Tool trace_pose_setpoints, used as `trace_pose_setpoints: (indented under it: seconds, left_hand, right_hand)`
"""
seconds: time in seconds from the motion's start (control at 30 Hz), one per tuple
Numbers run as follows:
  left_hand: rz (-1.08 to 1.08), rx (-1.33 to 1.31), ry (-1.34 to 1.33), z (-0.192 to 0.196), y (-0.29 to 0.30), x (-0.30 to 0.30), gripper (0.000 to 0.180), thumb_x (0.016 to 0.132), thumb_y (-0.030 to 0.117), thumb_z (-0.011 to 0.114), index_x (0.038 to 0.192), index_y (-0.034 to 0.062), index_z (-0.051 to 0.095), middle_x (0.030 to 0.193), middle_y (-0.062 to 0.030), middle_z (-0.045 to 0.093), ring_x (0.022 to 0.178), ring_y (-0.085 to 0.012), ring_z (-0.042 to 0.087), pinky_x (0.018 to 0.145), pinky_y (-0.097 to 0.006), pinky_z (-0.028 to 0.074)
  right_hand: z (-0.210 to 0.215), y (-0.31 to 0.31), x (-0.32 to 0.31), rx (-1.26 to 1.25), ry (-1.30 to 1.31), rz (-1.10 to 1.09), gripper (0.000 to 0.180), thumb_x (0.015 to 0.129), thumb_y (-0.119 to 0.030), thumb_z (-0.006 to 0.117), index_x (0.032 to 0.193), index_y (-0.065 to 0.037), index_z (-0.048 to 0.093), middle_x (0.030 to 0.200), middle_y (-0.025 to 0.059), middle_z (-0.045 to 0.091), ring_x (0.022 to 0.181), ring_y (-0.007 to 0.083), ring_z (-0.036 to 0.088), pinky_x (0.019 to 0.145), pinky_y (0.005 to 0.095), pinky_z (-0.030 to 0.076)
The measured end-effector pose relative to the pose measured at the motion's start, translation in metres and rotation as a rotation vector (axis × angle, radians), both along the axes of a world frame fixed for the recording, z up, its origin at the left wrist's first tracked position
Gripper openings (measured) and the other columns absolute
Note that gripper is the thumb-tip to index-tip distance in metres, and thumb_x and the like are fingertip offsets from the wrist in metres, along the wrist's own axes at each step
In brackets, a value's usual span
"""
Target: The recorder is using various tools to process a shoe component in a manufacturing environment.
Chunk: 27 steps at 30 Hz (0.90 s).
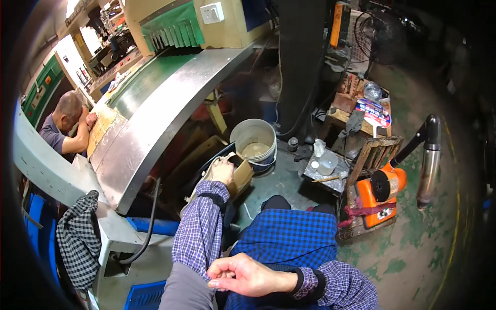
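My left hand (222, 171) reaches forward and down to an opened cardboard box (241, 178). Its back faces up, and its fingertips are lost against the box's contents, so I cannot tell what they touch. My right hand (244, 275) is close to my body, across my left forearm near the elbow. Its fingers are curled in with the thumb alongside; anything inside them is hidden. Checked sleeve covers run up both forearms, and a blue checked cloth (289, 235) covers my lap. Just beyond the box stands a whitish bucket (253, 142) with some residue in its bottom.
A machine with a curved metal guard (150, 108) rises at left; a checked cloth (78, 240) hangs from its frame. Another person (67, 124) leans there. At right are a low stand (330, 173) with a plastic container, a wooden chair holding an orange device (380, 196), and a fan.
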<state>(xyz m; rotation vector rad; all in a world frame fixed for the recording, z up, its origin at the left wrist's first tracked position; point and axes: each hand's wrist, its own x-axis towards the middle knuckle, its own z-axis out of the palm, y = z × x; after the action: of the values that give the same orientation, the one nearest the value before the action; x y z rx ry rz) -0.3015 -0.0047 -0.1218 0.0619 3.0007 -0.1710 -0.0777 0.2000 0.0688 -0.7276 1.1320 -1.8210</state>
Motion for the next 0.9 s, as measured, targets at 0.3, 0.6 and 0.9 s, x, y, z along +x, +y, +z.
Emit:
trace_pose_setpoints:
  seconds: [0.3, 0.6, 0.9]
  left_hand:
    - [-0.015, 0.137, 0.003, -0.017, 0.01, 0.0, 0.035, 0.069, 0.022, 0.064, 0.102, 0.0137, 0.058, 0.112, -0.0109, 0.051, 0.109, -0.0287, 0.048, 0.091, -0.051, 0.037]
    - [-0.18, 1.023, 0.219, -0.004, 0.064, 0.028, 0.027, 0.076, 0.016, 0.061, 0.1, 0.0023, 0.059, 0.091, -0.0146, 0.063, 0.084, -0.0253, 0.062, 0.075, -0.033, 0.048]
    - [-0.086, 1.405, -0.088, 0.026, 0.125, 0.13, 0.019, 0.082, 0.005, 0.058, 0.099, -0.0016, 0.059, 0.078, -0.0034, 0.062, 0.067, -0.0077, 0.054, 0.062, -0.021, 0.045]
  right_hand:
    - [0.027, 0.016, -0.004, 0.239, 0.015, 0.401, 0.047, 0.08, -0.03, 0.055, 0.119, -0.006, 0.048, 0.114, 0.0143, 0.053, 0.109, 0.0254, 0.048, 0.098, 0.0507, 0.027]
    - [-0.075, 0.062, -0.098, 0.042, 0.016, -0.344, 0.014, 0.084, -0.015, 0.059, 0.088, -0.002, 0.06, 0.076, 0.0065, 0.063, 0.066, 0.0107, 0.059, 0.059, 0.0255, 0.05]
    - [-0.217, 0.257, -0.191, 0.966, -0.167, -1.39, 0.014, 0.073, -0.018, 0.063, 0.068, -0.006, 0.062, 0.061, 0.0042, 0.06, 0.048, 0.0141, 0.056, 0.042, 0.0263, 0.047]
